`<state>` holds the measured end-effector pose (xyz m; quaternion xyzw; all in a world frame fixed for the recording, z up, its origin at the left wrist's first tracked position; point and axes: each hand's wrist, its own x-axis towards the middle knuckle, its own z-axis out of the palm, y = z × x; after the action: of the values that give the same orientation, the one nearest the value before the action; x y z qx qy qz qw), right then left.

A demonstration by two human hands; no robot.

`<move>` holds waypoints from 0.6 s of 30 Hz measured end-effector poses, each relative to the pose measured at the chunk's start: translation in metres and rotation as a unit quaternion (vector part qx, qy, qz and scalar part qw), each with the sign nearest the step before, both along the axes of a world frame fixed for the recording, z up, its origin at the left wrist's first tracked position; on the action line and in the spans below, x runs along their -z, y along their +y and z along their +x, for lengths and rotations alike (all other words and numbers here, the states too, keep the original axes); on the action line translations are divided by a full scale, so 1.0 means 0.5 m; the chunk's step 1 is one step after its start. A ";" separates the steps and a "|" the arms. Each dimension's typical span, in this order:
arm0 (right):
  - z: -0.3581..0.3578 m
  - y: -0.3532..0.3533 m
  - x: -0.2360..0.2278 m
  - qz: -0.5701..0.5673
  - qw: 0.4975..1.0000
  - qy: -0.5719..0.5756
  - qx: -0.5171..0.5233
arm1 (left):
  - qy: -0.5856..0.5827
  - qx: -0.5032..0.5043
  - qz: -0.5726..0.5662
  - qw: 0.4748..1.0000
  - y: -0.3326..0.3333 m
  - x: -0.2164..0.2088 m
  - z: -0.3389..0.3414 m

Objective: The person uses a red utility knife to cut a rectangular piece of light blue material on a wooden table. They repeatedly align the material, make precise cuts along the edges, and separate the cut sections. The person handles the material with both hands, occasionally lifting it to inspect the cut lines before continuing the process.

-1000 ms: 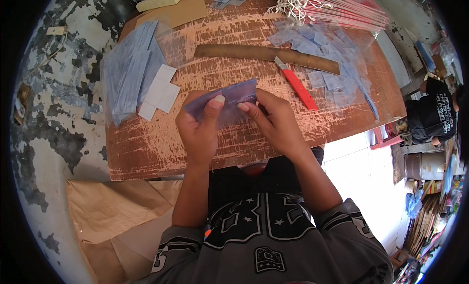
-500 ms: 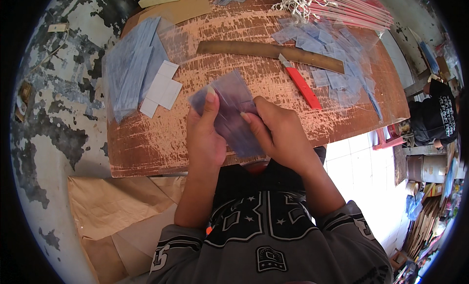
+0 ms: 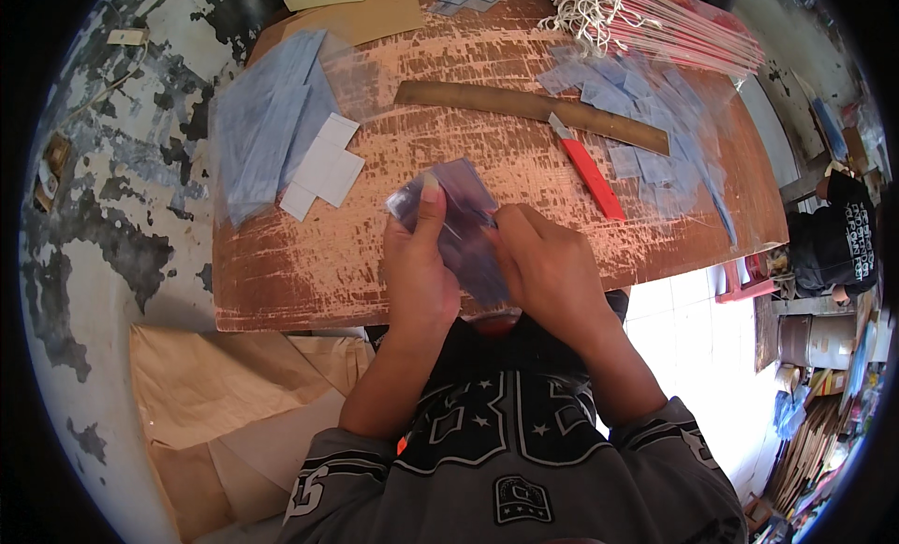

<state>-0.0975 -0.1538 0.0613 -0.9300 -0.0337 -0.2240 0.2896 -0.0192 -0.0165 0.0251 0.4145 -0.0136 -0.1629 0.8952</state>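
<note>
Left hand [image 3: 419, 272] and right hand [image 3: 548, 268] both clamped on a small stack of bluish clear sheets [image 3: 464, 221], held just above the near edge of the tabletop [image 3: 281, 272]. Best done, likely, by pinching the stack firmly near 1 edge, squaring corners with the thumbs before shifting grip. Red-handled cutter [image 3: 590, 174] and long ruler [image 3: 524, 113] lying well apart beyond, more blue sheets [image 3: 262, 123] at left.

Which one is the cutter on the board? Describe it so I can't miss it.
On the worn brown board, find the long brown ruler lying across its far side. The cutter lies just below the ruler's middle, angled, the only bright red thing among pale blue sheets.
</note>
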 end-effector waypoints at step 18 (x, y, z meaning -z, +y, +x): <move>-0.001 -0.040 0.055 0.443 0.895 -0.007 -0.048 | -0.083 0.112 0.107 0.984 0.026 -0.033 -0.018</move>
<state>-0.0980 -0.1740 0.0338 -0.7013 0.0226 -0.2085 0.6813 -0.0281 -0.0035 0.0419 0.5159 -0.1171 -0.2278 0.8174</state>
